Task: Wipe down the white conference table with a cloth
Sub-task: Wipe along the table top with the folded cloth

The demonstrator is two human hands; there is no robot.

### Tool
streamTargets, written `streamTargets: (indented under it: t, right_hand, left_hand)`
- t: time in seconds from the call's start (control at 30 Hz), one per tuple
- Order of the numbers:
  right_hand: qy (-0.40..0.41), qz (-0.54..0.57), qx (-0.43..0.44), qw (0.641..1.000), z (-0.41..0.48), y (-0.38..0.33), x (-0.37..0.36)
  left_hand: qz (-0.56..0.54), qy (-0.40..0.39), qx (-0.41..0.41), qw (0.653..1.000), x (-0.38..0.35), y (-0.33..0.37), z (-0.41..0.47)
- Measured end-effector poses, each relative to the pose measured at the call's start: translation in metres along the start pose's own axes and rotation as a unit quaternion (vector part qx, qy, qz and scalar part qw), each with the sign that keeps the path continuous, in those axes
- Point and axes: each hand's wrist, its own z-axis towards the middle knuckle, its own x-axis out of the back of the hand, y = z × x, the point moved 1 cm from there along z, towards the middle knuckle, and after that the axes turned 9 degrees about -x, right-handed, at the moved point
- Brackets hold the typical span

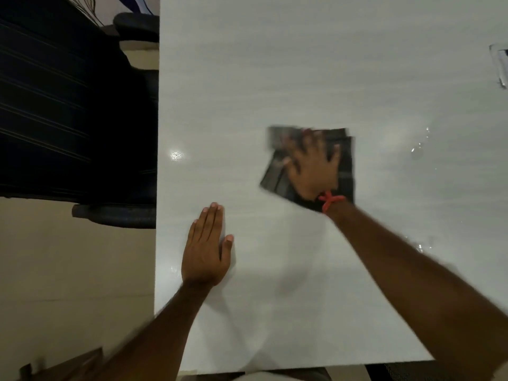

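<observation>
Both hands lie flat on the glossy white counter (275, 64). The right hand (313, 169) presses spread fingers on a dark folded cloth (347, 171), blurred and perhaps striped, near the middle. The left hand (206, 251) rests open, fingers straight, nearer the left edge.

Dark striped office chair (55, 105) fills the upper left, one padded armrest (115, 213) at mid-left. Beige tiled floor (68, 270) lower left. Blurred brown object (68, 364) in the bottom-left corner.

Two bare forearms, no sleeves, an orange-red knotted thread (330, 200) tied around the right wrist
</observation>
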Motion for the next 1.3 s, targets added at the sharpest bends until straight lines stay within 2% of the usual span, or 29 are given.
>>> streamTargets:
  t: [0.1,0.17,0.2,0.27,0.3,0.33,0.37,0.4,0.47,0.57,0.63,0.7,0.77,0.83,0.9,0.97,1.03,1.13,1.2,1.23,1.3]
  right_hand:
    - [0.009,0.053,-0.203,0.978,0.051,0.029,0.017]
    - [0.021,0.056,-0.244,0.968,0.056,-0.005,0.017]
    - [0.020,0.055,-0.209,0.976,0.051,-0.032,0.014]
    - [-0.004,0.033,-0.043,0.999,0.027,-0.090,-0.001]
    - [-0.028,0.019,0.044,0.998,0.013,-0.109,-0.009]
    - [-0.035,0.010,0.096,0.995,0.007,-0.115,-0.013]
    - [-0.027,0.017,0.107,0.994,0.013,-0.105,-0.012]
    - [-0.001,0.026,0.073,0.997,0.023,-0.086,-0.010]
    - [0.042,0.025,-0.066,0.997,0.048,-0.034,-0.001]
    - [0.031,0.072,-0.269,0.960,0.077,0.022,0.021]
    - [0.039,0.070,-0.297,0.952,0.082,-0.003,0.020]
    - [0.043,0.062,-0.213,0.974,0.071,-0.064,0.009]
    - [0.007,0.045,-0.053,0.998,0.044,-0.132,-0.007]
    - [-0.033,0.028,0.058,0.997,0.018,-0.159,-0.013]
    - [-0.023,0.030,0.056,0.998,0.025,-0.131,-0.011]
    - [0.029,0.030,-0.055,0.998,0.047,-0.072,-0.004]
    - [0.042,0.047,-0.191,0.980,0.070,-0.012,0.012]
    - [0.033,0.082,-0.281,0.956,0.086,-0.001,0.021]
    - [0.035,0.073,-0.234,0.969,0.078,-0.048,0.014]
    - [0.030,0.062,-0.170,0.983,0.068,-0.076,0.006]
    - [-0.011,0.021,0.021,0.999,0.037,-0.122,-0.009]
  left_hand:
    - [0.000,-0.006,0.000,1.000,-0.003,-0.002,-0.001]
    - [-0.002,-0.008,-0.002,1.000,-0.004,-0.003,0.000]
    - [-0.002,-0.009,-0.003,1.000,-0.004,-0.004,-0.001]
    - [-0.005,-0.012,0.000,1.000,-0.005,-0.003,-0.001]
    - [-0.005,-0.013,0.003,1.000,-0.004,-0.003,-0.001]
    - [-0.005,-0.014,0.005,1.000,-0.003,-0.003,-0.001]
    - [-0.007,-0.015,0.004,1.000,-0.003,-0.003,-0.001]
    - [-0.009,-0.016,0.002,1.000,-0.002,-0.003,0.000]
    - [-0.009,-0.016,0.002,1.000,-0.002,-0.003,-0.001]
    - [-0.009,-0.011,0.000,1.000,-0.001,-0.002,-0.001]
    - [-0.007,-0.009,-0.002,1.000,-0.001,-0.002,0.000]
    - [-0.006,-0.016,-0.004,1.000,-0.003,-0.002,0.000]
    - [-0.001,-0.023,0.001,1.000,-0.004,-0.003,0.000]
    - [0.003,-0.029,0.008,1.000,-0.003,-0.003,0.001]
    - [-0.007,-0.022,0.006,1.000,-0.001,-0.002,0.001]
    - [-0.014,-0.015,0.002,1.000,0.000,-0.002,0.001]
    - [-0.014,-0.009,0.002,1.000,0.000,-0.001,0.001]
    - [-0.008,-0.005,-0.001,1.000,0.000,-0.001,0.000]
    - [-0.006,-0.009,-0.004,1.000,-0.001,-0.001,0.000]
    - [-0.006,-0.011,-0.004,1.000,-0.002,-0.002,0.000]
    - [-0.008,-0.015,-0.002,1.000,-0.002,-0.002,0.000]
